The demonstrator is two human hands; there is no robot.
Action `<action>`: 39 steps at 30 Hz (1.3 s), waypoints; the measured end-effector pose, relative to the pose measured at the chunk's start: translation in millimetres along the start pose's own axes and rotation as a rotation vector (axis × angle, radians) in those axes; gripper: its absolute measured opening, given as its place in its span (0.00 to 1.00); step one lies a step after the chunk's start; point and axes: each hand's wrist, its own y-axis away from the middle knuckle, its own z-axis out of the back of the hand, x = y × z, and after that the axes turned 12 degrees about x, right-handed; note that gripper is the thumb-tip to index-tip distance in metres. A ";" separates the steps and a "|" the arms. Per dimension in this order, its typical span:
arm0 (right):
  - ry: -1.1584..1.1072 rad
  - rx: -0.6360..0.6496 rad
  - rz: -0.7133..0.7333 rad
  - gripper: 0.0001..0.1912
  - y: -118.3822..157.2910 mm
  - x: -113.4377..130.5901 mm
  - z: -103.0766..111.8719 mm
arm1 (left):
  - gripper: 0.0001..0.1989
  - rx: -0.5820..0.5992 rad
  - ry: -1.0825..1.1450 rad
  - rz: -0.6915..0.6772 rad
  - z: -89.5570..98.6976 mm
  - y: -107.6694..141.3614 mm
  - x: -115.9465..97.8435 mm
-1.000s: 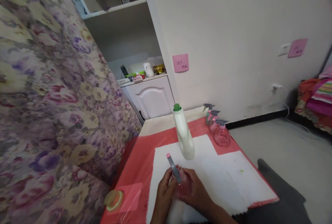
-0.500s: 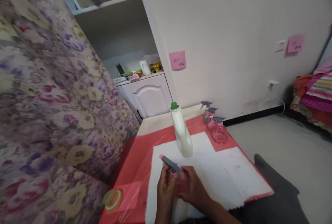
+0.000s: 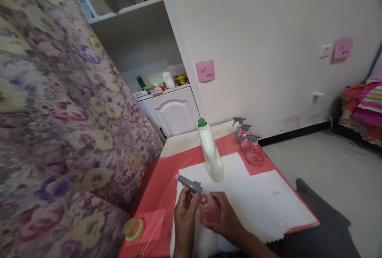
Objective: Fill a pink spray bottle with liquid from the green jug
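Closed round a grey-and-pink spray nozzle [image 3: 190,184], my left hand [image 3: 185,210] holds it just left of the bottle's mouth. My right hand [image 3: 224,214] grips a clear pink spray bottle [image 3: 208,210] from its right side. The bottle's round neck opening shows, with the nozzle apart from it. Whether a dip tube hangs from the nozzle is hidden by my left fingers. Just beyond my hands a tall pale green bottle [image 3: 210,152] stands on white cloth, a green piece [image 3: 201,122] in its open top.
Several spray bottles [image 3: 254,155] line the table's right edge by the wall. A round yellowish lid [image 3: 133,229] lies at front left on the red tabletop [image 3: 158,186]. White cloth [image 3: 238,194] covers the middle. A floral curtain [image 3: 74,130] hangs at left.
The spray nozzle has come off the pink bottle, and my left hand has moved it a little to the left. My right hand keeps the bottle, whose mouth now shows.
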 end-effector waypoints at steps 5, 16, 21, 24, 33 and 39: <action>0.004 -0.005 -0.011 0.39 -0.3 1.0 -1.0 | 0.20 0.041 -0.003 -0.060 5.3 7.0 -29.2; -0.006 0.010 0.005 0.40 2.7 -7.1 -0.4 | 0.22 -0.091 -0.143 -0.158 7.0 25.3 -60.1; 0.006 -0.004 -0.003 0.40 3.7 -7.4 -1.2 | 0.20 -0.184 -0.157 -0.206 6.7 29.8 -68.1; 0.019 -0.004 -0.005 0.40 4.3 -7.2 -0.9 | 0.21 -0.194 -0.151 -0.197 9.1 30.9 -72.9; 0.028 0.016 -0.018 0.41 6.9 -11.6 -1.1 | 0.21 -0.226 -0.253 -0.200 60.9 8.6 -33.3; 0.065 0.014 -0.022 0.38 9.4 -12.5 -2.0 | 0.16 -0.198 -0.650 -0.269 94.1 -13.0 -1.6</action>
